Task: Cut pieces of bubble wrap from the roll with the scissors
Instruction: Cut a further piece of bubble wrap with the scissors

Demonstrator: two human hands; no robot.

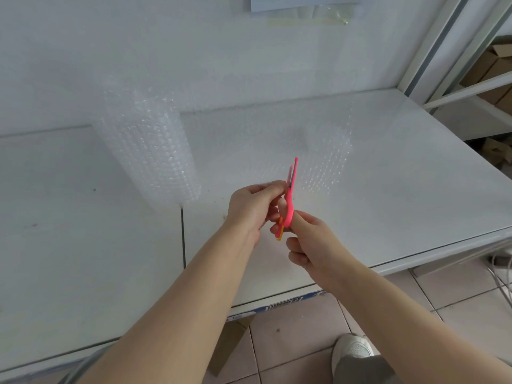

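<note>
Pink scissors (291,195) are held upright above the table's front middle, blades pointing away and nearly closed. My left hand (252,209) grips them near the pivot, fingers curled round the upper handle. My right hand (307,245) holds the lower handle, thumb against the pink loop. The bubble wrap roll (144,145) stands on the white table (83,231) at the back left. Its unrolled sheet (277,139) lies flat to the right, just beyond the scissors' tips.
A white wall rises behind the table. Metal shelving (471,87) with cardboard boxes stands at the right. Tiled floor, a cardboard piece (230,345), cables and my shoe (352,350) lie below the front edge.
</note>
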